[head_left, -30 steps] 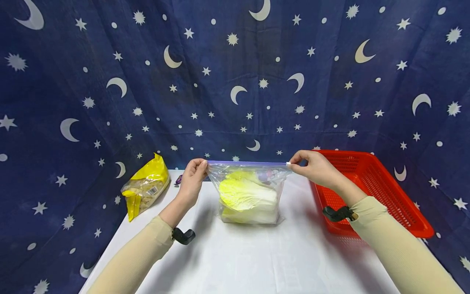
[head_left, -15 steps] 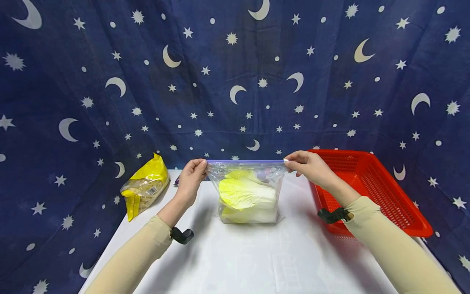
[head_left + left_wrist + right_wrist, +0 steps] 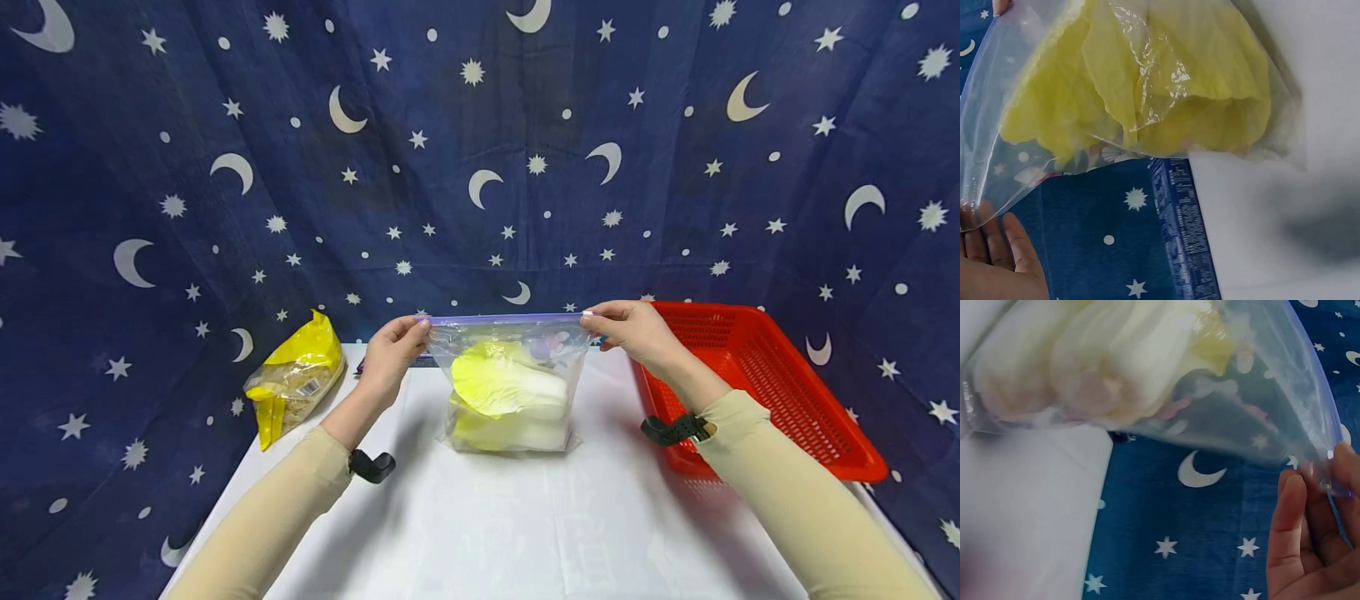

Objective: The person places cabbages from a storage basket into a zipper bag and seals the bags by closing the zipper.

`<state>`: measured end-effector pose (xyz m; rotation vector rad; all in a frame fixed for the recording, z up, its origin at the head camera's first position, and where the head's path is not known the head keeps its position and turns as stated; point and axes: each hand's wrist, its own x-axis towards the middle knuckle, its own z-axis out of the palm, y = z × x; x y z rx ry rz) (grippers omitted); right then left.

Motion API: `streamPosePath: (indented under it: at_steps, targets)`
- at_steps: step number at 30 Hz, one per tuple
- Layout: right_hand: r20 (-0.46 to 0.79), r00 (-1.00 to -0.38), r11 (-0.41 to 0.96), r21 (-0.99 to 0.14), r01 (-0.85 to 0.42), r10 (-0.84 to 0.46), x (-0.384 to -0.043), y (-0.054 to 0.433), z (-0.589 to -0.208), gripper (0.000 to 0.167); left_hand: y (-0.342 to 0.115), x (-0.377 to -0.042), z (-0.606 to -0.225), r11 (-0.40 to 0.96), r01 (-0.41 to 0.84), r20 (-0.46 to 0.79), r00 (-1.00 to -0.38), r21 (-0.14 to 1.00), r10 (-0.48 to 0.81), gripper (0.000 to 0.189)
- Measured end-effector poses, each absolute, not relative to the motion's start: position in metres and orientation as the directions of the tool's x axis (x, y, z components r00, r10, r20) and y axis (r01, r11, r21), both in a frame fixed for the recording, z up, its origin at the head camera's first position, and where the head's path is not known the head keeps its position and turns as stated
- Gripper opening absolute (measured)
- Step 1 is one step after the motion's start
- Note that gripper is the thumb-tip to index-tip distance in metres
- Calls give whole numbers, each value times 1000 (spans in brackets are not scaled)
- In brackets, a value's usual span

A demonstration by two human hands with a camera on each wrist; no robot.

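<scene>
A clear zip bag [image 3: 442, 417] with a purple zip strip stands upright on the white table. Inside it lie two pieces of napa cabbage [image 3: 517, 387], yellow at the leaves and white at the stem end. My left hand [image 3: 387, 358] pinches the bag's top left corner. At the opposite corner my right hand [image 3: 637, 335] pinches the strip's end, beside a small white slider [image 3: 587, 314]. The strip is stretched straight between both hands. In the right wrist view, the right hand's [image 3: 1316, 531] thumb and fingers are at the bag's corner.
A yellow and clear food packet [image 3: 297, 379] leans at the table's back left. Behind the bag lies a dark blue printed box [image 3: 1182, 225], mostly hidden in the head view. A red plastic basket [image 3: 750, 367] stands at the right. A dark blue star-patterned curtain [image 3: 480, 167] hangs behind.
Both hands have risen slightly, lifting the zip strip and stretching the bag taller. The right hand shifted a little left at first. The cabbage stays in place.
</scene>
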<state>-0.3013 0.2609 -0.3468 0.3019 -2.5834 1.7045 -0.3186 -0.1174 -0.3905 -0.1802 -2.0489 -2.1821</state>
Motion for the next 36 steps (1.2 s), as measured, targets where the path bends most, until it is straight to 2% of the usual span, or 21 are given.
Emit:
streamPosePath:
  at_steps: [5,9,16,20,25,36]
  targets:
    - [135,-988,322,-934,-153,-77,-306,262,-336,38,-111,-329,-381,-3,193,193,-981,981,17,32]
    - [122,-992,332,-937,-111,13,-311,262,-330,38,-104,-340,-375,28,184,183,-983,983,33,31]
    - [172,-979,350,-929,-125,108,-314,263,-325,44,-90,-356,-370,-46,196,198,-979,980,47,29]
    - [171,-983,387,-913,-130,72,-309,269,-332,46,-90,-354,-374,-64,184,188,-980,981,64,30]
    - [154,-988,453,-881,-137,1,-294,274,-342,44,-101,-339,-382,-13,194,195,-973,981,122,31]
    - [186,-968,566,-786,-249,-169,-247,273,-369,27,-136,-299,-410,61,247,220,-932,967,287,30]
